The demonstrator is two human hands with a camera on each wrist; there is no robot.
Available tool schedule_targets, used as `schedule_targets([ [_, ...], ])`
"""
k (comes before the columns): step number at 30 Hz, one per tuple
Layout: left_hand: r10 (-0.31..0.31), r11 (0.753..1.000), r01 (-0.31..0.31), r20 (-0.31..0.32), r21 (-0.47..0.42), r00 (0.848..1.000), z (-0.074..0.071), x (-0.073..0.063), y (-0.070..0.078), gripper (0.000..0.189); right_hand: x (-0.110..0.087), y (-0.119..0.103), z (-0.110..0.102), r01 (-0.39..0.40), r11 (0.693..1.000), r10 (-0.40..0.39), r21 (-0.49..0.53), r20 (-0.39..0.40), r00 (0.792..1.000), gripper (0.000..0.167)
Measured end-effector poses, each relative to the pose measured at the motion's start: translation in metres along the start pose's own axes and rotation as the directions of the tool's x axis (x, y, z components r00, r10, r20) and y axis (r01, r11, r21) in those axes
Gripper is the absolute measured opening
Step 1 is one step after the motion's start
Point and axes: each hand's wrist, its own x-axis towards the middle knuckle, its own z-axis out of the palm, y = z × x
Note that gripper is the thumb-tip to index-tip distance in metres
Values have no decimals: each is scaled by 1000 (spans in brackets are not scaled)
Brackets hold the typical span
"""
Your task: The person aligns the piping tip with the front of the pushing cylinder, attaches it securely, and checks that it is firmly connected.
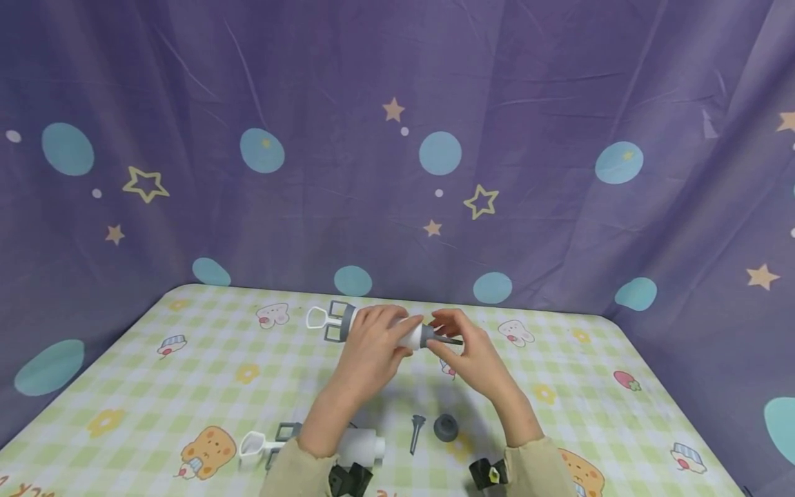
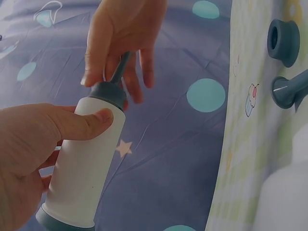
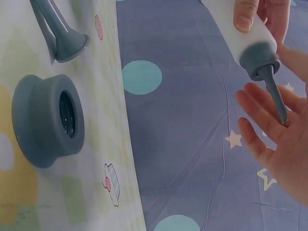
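My left hand (image 1: 375, 345) grips the white barrel of an icing syringe (image 2: 86, 159), raised over the table and lying roughly sideways in the head view. Its thumb presses along the barrel near a grey collar (image 3: 257, 57), from which a thin grey nozzle (image 3: 275, 96) sticks out to the right. Around this end is my right hand (image 1: 472, 348), thumb right at the collar, other fingers loosely spread behind the nozzle. Grey frame handles and a white loop (image 1: 317, 318) form the syringe's far left end.
A second white-and-grey syringe (image 1: 360, 446) lies at the table's front, partly hidden by my left forearm. Beside it are a loose grey nozzle (image 1: 416, 433) and a round grey ring-shaped part (image 1: 446, 428). The checked tablecloth (image 1: 205, 376) reaches back to a purple curtain (image 1: 348, 207).
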Motion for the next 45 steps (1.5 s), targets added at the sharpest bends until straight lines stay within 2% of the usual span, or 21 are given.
schedule_targets([
  [5, -4, 1000, 4, 5, 0, 1000, 0, 0, -2, 50, 1, 1, 1, 105, 994, -105, 5, -10, 994, 47],
  [10, -3, 1000, 3, -1, 9, 1000, 0, 0, -2, 50, 2, 0, 3, 139, 990, -139, -11, -27, 990, 46],
  [14, 1, 1000, -1, -7, 9, 1000, 0, 0, -2, 51, 2, 0, 4, 135, 991, -136, -16, -34, 990, 42],
  [22, 3, 1000, -3, -9, 5, 1000, -1, 0, -2, 50, 1, -1, 3, 71, 997, -72, -24, -13, 997, 35],
  [36, 14, 1000, -14, -19, 5, 1000, -2, 1, -1, 50, 0, -3, 3, 47, 999, -47, -9, 16, 999, 26],
  [41, 14, 1000, -14, -18, 4, 1000, -3, 0, -1, 50, 0, -3, 3, 46, 999, -46, -29, 17, 999, 29],
  [45, 12, 1000, -11, -15, 6, 1000, -3, 0, -1, 50, 1, -3, 3, 89, 994, -90, -64, -10, 996, 36],
])
